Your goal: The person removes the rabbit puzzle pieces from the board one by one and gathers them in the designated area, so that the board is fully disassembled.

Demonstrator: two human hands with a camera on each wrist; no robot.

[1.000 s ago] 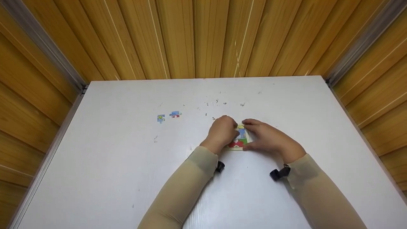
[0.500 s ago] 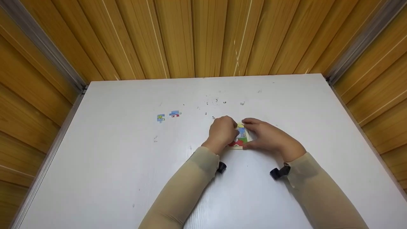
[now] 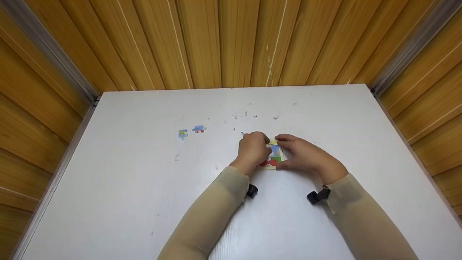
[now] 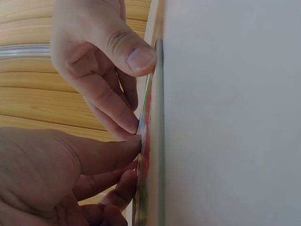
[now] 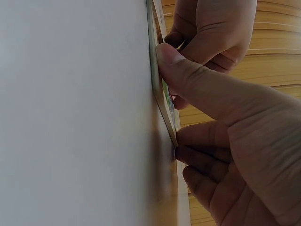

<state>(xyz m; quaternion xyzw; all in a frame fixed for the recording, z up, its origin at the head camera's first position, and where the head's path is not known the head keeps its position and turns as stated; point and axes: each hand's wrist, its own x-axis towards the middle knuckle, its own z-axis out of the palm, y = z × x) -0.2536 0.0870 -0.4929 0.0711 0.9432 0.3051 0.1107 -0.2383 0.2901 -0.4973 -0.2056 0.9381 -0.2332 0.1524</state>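
In the head view, a small framed jigsaw puzzle (image 3: pixel 275 159) with a red, green and blue picture lies on the white table. My left hand (image 3: pixel 252 148) bends over its left half, with thumb and fingers pinching at a puzzle piece on the picture; that piece is mostly hidden. My right hand (image 3: pixel 305 154) grips the frame from the right, its thumb at the near corner and fingers at the far one. In the left wrist view, the left thumb (image 4: pixel 134 146) touches the picture surface. The right thumb (image 5: pixel 169 54) presses the wooden frame (image 5: pixel 165 113) in the right wrist view.
Two loose puzzle pieces lie at the left: a blue and yellow piece (image 3: pixel 183 133) and a blue and red piece (image 3: pixel 199 129). Small dark marks (image 3: pixel 246 114) dot the white table (image 3: pixel 108 173). Wood-look panels (image 3: pixel 202 43) rise behind it.
Almost nothing differs. The left hand shifts very slightly to the right over the puzzle; the right hand keeps its grip on the frame, and the loose pieces stay put.
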